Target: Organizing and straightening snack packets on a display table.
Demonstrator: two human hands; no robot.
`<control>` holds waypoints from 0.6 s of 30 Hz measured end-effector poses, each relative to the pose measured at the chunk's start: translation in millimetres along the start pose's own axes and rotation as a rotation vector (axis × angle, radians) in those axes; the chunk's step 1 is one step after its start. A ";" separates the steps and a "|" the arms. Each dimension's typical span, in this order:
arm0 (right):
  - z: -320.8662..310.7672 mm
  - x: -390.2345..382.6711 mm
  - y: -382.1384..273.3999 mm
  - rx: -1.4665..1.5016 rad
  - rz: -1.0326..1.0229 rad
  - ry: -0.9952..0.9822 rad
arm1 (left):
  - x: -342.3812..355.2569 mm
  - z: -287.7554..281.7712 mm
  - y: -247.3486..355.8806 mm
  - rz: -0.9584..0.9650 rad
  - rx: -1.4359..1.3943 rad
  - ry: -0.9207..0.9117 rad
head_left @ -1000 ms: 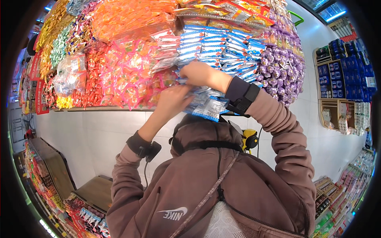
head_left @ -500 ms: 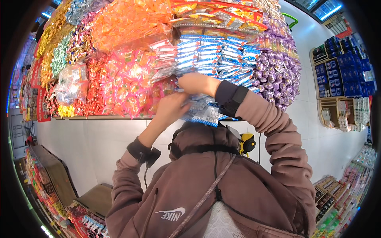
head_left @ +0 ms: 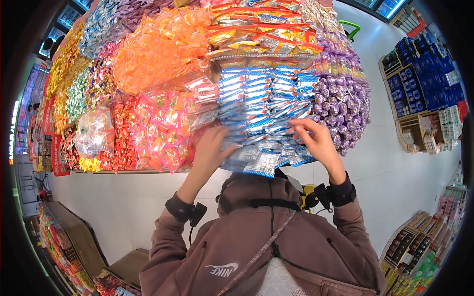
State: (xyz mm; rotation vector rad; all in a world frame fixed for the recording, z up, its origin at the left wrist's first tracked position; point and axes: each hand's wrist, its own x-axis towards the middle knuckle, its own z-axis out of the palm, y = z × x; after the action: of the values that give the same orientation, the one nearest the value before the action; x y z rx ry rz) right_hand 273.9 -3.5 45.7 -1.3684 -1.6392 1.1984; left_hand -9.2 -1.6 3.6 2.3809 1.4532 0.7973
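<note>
Blue-and-white packets (head_left: 247, 93) stand in tight rows at the front middle of the display. My left hand (head_left: 210, 150) is at the left edge of these rows, its thumb apart from its fingers and its palm over the nearer packets. On the other side, my right hand (head_left: 318, 145) reaches in with fingers and thumb spread, the fingertips at the right edge of the rows. Neither hand visibly grips a packet. Some front packets (head_left: 259, 162) lie flatter and overhang the near edge. Pink-wrapped candies (head_left: 163, 128) lie beside my left hand, purple round-topped wrapped sweets (head_left: 338, 106) beyond my right.
Orange-wrapped candies (head_left: 158, 54) and yellow-red packets (head_left: 261, 37) lie farther back. A clear plastic bag (head_left: 94, 130) rests at the left, near red-wrapped candies (head_left: 123, 133). Shelves with blue goods (head_left: 429, 74) stand at the right, and a brown bench-like top (head_left: 74, 229) at lower left.
My right hand has moved right, from the middle of the packets to their right edge, and its fingers have spread. My hands are farther apart. The whole view has shifted slightly.
</note>
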 end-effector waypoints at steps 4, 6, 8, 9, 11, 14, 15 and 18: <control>0.3 -21.7 16.2 0.202 0.135 0.136 | 2.1 9.7 -11.3 0.009 -0.005 -0.015; 1.7 -27.3 21.2 0.251 0.118 0.196 | 2.8 11.3 -16.4 0.016 0.002 -0.036; 5.2 -34.3 26.0 0.288 0.119 0.223 | 3.1 10.2 -15.1 0.027 0.015 -0.055; 4.8 -38.2 26.1 0.318 0.117 0.253 | 3.2 7.6 -9.7 0.039 0.012 -0.065; 9.0 -41.4 28.8 0.332 0.121 0.269 | 1.4 3.6 -4.9 0.041 0.001 -0.080; 10.9 -44.4 28.5 0.347 0.130 0.285 | -0.3 -1.8 3.8 0.018 -0.010 -0.107; 11.6 -45.7 29.6 0.354 0.130 0.282 | -1.1 -2.1 4.8 0.027 -0.008 -0.107; 10.6 -47.4 30.2 0.360 0.143 0.285 | 1.3 -1.2 7.3 0.033 -0.006 -0.089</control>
State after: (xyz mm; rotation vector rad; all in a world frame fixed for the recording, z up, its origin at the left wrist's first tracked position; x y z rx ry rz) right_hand 285.0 -51.4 16.5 -1.3652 -1.0843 1.2417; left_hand -3.9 -4.0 8.4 2.4091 1.3787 0.6924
